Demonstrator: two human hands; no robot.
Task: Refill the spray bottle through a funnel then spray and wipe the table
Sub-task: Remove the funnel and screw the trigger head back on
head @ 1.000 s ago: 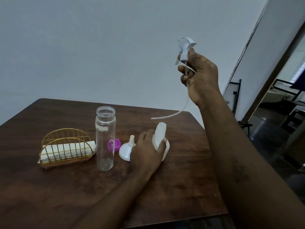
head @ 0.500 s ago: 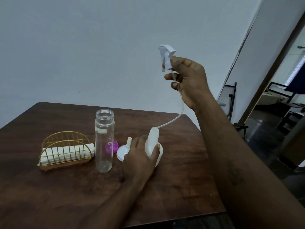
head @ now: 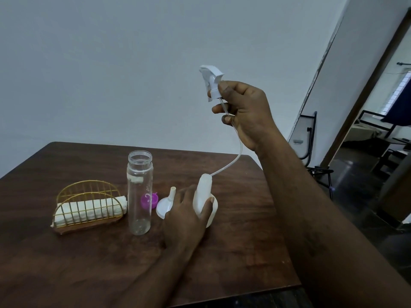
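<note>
Well above the bottle, sprayer sits in right hand's grip.

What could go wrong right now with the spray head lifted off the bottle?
1. The tube curves from the spray head in the right hand to the mouth of the white bottle; it may spring out and flick drops.
2. The left hand grips that bottle close to the funnel and the tall open clear bottle; a nudge might topple it.
</note>
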